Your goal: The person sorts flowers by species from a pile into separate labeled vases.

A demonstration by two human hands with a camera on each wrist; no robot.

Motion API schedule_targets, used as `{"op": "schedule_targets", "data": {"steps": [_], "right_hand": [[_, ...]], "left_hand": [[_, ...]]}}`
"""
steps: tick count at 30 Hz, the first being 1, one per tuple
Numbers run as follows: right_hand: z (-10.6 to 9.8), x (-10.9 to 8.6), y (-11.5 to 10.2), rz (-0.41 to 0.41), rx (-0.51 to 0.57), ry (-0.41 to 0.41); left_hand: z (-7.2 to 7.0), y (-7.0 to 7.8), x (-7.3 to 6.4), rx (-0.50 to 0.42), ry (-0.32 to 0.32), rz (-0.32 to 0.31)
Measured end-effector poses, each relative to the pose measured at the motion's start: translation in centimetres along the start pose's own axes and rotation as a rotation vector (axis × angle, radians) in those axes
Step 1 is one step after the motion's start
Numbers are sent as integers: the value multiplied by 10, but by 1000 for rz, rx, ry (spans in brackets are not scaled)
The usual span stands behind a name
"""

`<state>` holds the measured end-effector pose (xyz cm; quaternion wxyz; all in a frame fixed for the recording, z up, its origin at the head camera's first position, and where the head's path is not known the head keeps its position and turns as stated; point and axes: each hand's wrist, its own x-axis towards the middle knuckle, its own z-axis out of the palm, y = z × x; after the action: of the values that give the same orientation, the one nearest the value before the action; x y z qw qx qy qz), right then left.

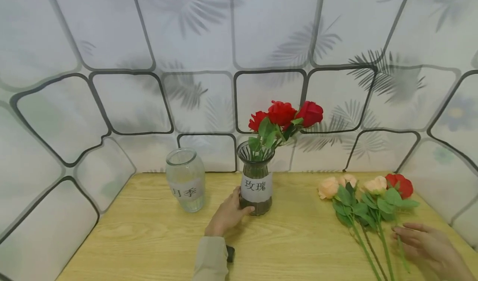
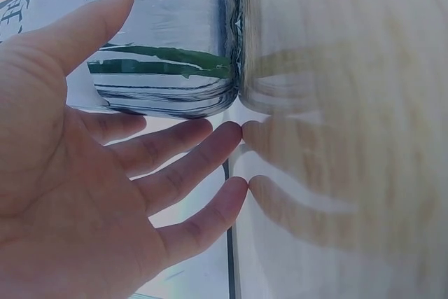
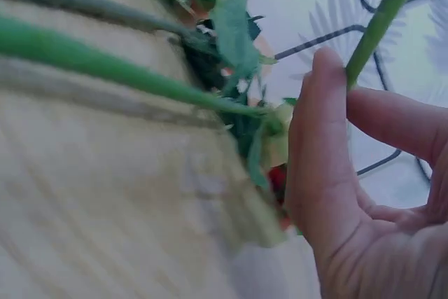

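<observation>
My left hand (image 1: 228, 213) is at the lower left of a dark glass vase (image 1: 255, 208), its thumb across the front and its fingers loosely spread beside the base. Three red roses (image 1: 281, 114) lean to the right in this vase, whose white label bears Chinese characters. In the left wrist view the fingertips lie right by the glass, with green stems showing inside. At the right, my right hand (image 1: 425, 245) pinches the green stem (image 3: 383, 22) of a red rose (image 1: 400, 185) between thumb and finger. Several peach roses (image 1: 328, 188) lie beside it.
A clear glass vase (image 1: 194, 204) with a labelled front stands left of the dark one. The wooden table (image 1: 149, 239) ends at a patterned wall covering (image 1: 201, 102) at the back and sides. A dark band (image 1: 230, 254) shows at the left sleeve's cuff.
</observation>
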<state>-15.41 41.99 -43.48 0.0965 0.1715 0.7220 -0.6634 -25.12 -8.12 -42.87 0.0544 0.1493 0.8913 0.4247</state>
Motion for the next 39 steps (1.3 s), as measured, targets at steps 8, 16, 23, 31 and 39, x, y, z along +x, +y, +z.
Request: {"op": "schedule_targets", "data": {"steps": [8,16,23,31,39], "right_hand": [[-11,6,18,-53,534,-586],[-9,8,14,-180,432,-542],[-5,1,4,-221,328,-320],[9,-2,-11,-350,436,-218],[23,-4,-22,-413,514,-175]], "left_hand": [[-1,1,-1,0,1,-7],[-3,3,-2,-2,-9,-14],[-2,3,-1,-3,-11,-22],[-1,1,-1,-3,-9,-25],[0,0,0,-22,-7,-8]]}}
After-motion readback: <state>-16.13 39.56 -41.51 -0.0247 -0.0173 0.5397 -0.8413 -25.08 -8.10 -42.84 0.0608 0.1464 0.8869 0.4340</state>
